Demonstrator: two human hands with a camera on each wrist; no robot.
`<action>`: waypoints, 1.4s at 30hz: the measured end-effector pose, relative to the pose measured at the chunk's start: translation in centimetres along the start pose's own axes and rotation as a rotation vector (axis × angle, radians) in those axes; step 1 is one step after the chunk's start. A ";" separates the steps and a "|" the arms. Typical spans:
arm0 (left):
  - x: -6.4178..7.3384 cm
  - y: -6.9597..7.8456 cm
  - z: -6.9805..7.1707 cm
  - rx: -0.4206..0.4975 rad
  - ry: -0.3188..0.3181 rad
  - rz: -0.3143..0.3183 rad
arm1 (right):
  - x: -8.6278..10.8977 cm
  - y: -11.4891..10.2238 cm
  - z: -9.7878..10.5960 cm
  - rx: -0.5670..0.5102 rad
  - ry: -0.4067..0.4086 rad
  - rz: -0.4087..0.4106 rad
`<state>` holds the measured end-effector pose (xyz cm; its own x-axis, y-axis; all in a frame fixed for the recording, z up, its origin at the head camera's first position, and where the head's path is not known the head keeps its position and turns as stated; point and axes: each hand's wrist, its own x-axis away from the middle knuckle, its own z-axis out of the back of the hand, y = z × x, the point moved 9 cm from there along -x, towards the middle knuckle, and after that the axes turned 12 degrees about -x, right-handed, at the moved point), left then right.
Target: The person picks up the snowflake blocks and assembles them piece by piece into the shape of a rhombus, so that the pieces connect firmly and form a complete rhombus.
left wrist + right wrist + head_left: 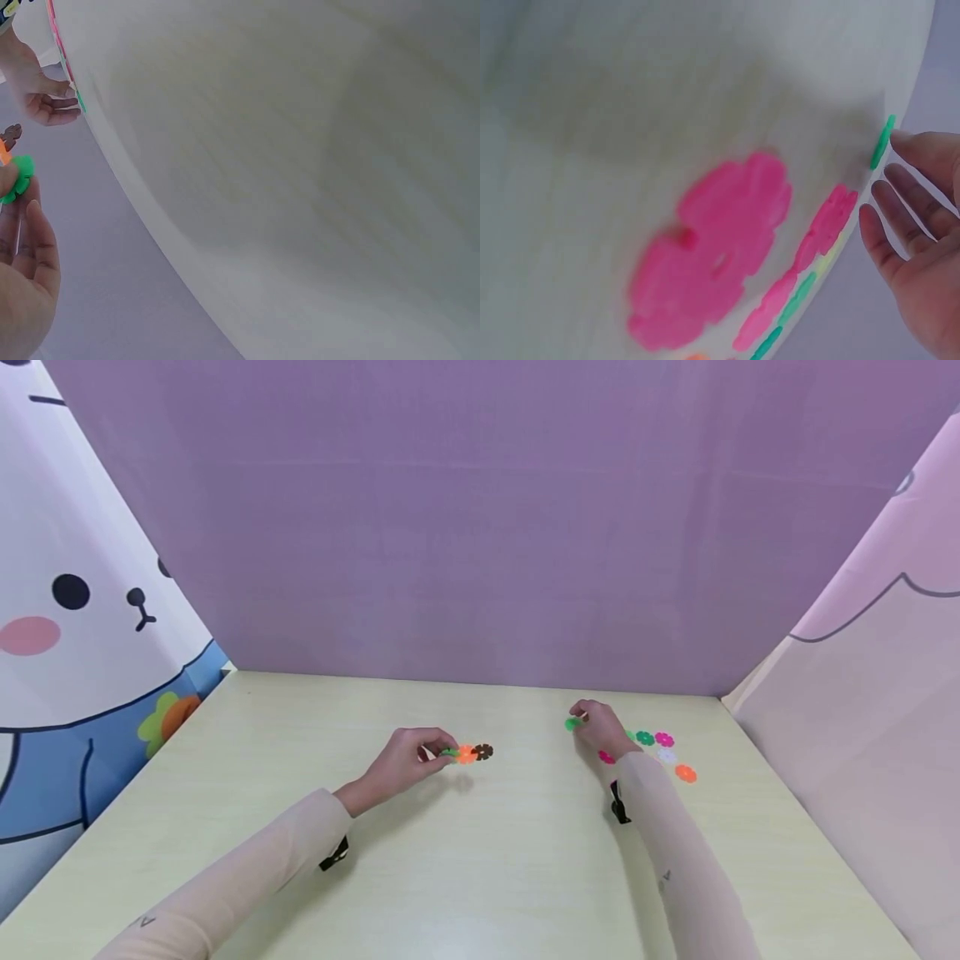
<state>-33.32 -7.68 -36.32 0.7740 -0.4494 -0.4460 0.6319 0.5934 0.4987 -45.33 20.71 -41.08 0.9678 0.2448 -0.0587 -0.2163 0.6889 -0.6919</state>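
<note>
Writing first: small dark mark on each beige long sleeve (left (217,881), right (686,852)); too small to read.

Left hand (397,767): thumb and fingers pinch a bright green, flower-shaped flat plastic-looking piece (25,171). In line with it, an orange flower-shaped piece (467,754), then a dark brown flower-shaped piece (484,752) at the far end. Row is held above the tabletop, shadow below. Rounded petals, narrow notches between, thin discs.

Right hand (603,727): fingers loosely extended and spread, not wrapped round anything. Thumb tip at a second green petalled disc (883,142) near the table's far edge; can't tell if it's contact or a hair off.

Loose pieces by the right forearm, same petalled form: dark green disc (645,737), magenta disc (663,739), whitish disc (667,756), orange disc (686,773). Another magenta disc (606,757) sits just beside the right wrist. Right wrist view: large pink lobed shape (739,225) up close, blurred; can't tell if one piece or two.

Table (465,877): pale, faint wood grain. Purple fabric-like backdrop (480,527) behind it.
</note>
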 end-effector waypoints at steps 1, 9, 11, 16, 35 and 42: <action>0.0 0.0 0.0 0.001 0.001 0.000 | 0.0 0.0 0.0 0.005 -0.007 -0.005; 0.1 0.3 0.3 -0.005 0.018 -0.017 | 0.0 0.0 -0.1 0.023 -0.011 0.001; 0.1 0.3 0.4 -0.004 0.020 -0.023 | -0.1 0.0 -0.2 0.021 -0.013 0.006; 0.1 0.2 0.3 -0.003 0.012 -0.014 | -0.3 0.0 -0.4 0.013 -0.009 0.019; 0.2 0.1 0.4 -0.003 0.007 -0.004 | 1.2 -1.7 1.5 -0.063 0.076 0.139; 0.2 0.1 0.5 -0.005 0.018 -0.012 | 2.3 -3.6 1.8 -0.116 0.103 0.222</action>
<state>-33.12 -8.04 -35.97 0.7658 -0.4442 -0.4651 0.6405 0.5916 0.4896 -42.60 20.04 -37.43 0.9075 0.3063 -0.2874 -0.4144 0.5415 -0.7314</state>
